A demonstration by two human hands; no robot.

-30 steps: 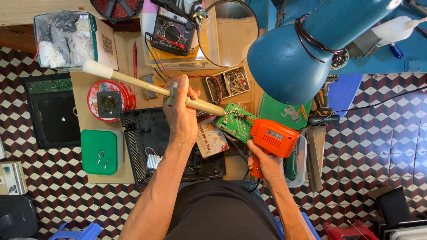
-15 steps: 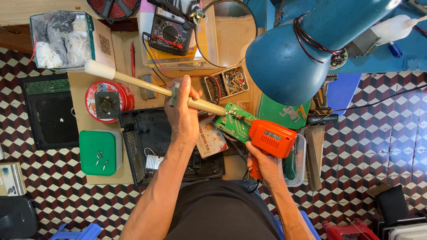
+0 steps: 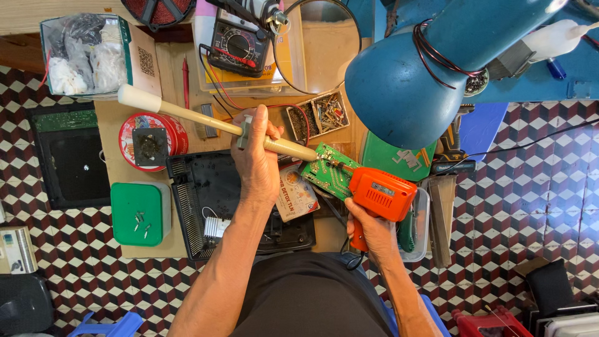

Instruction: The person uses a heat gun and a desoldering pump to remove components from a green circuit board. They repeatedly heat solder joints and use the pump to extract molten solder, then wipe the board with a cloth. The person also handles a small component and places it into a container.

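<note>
Left hand: grip closed around the middle of a long cream-coloured suction tool, fingers wrapped over the barrel, thumb by its side button.
Right hand: grip closed around the handle of an orange soldering gun, held like a pistol.
Circuit board: green, lying tilted on the bench between the two hands, right of the left hand and just left of the gun body.
Long axis of suction tool: runs from far left, where its white cap sits, down to the right; its nozzle end rests on the board's left edge.
Gun tip: points left and slightly far, meeting the board from the right.
Key relation: both tool ends converge on the same board, nozzle from the left, gun tip from the right, close together; whether they touch cannot be told.
Nearer hand: the right hand's gun sits closer to the board than the left hand does.
Around: black plastic casing under the left forearm; blue lamp overhead to the right.
</note>
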